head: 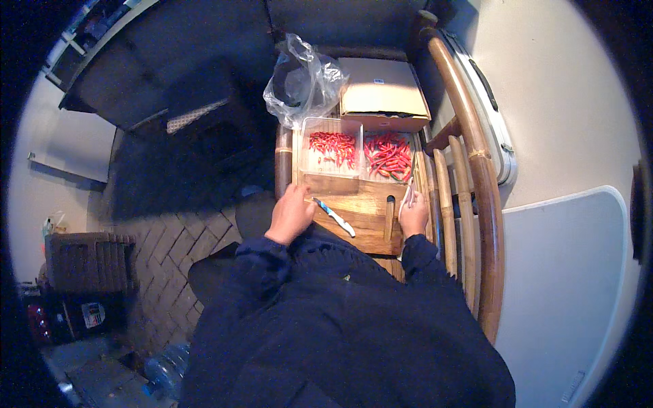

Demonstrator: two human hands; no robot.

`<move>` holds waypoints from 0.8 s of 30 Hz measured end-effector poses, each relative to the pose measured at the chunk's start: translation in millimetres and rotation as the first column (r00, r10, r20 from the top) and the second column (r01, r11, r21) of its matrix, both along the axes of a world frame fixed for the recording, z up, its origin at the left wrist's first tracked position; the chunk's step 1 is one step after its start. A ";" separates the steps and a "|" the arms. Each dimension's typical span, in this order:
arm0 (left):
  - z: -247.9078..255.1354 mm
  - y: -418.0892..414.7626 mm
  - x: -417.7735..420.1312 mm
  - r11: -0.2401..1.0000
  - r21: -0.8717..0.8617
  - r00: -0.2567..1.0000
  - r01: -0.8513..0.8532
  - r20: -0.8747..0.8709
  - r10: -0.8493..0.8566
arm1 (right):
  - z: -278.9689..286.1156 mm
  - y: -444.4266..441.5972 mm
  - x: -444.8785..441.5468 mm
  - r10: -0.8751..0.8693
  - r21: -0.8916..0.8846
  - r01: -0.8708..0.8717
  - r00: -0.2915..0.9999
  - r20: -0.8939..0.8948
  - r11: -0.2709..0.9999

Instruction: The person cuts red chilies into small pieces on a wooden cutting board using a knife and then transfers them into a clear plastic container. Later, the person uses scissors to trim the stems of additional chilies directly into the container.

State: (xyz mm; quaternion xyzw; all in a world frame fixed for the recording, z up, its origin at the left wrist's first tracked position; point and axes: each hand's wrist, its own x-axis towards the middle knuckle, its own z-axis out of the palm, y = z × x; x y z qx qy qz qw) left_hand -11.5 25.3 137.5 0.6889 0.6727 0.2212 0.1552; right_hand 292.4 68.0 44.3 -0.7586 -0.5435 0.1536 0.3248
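Note:
A wooden cutting board (365,204) lies in front of me. On it rests a small knife (335,218) with a white handle and a blue patterned blade. My left hand (293,214) is at the board's left edge, thumb close to the knife's tip; whether it grips the edge is unclear. At the right edge my right hand (414,214) holds a thin pale flat object (408,194), seen edge-on. Beyond the board a clear plastic container (305,158) holds small red chili pieces (331,148). Whole red chilies (390,155) with some green ones are heaped to its right.
Behind the chilies sit a crumpled clear plastic bag (306,81) and a cardboard box (382,89). A bamboo armrest (472,137) runs along the right side, with a white panel (566,265) beyond. Brick paving (168,265) and a large plastic bottle (168,367) are at left.

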 end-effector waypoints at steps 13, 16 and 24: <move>-38.1 35.4 3.8 0.719 -0.622 0.947 -0.311 -0.140 0.288 | 5.2 -74.5 13.2 0.147 -0.337 -0.077 0.971 0.187 0.938; -31.8 21.6 4.7 0.740 -0.617 0.963 -0.270 -0.164 0.215 | 5.0 -89.5 8.6 0.168 -0.294 -0.113 0.971 0.168 0.949; 2.6 -20.6 -13.1 0.829 -0.486 0.951 -0.277 -0.263 0.163 | -0.1 -58.1 6.6 0.111 -0.154 -0.071 0.956 0.270 0.986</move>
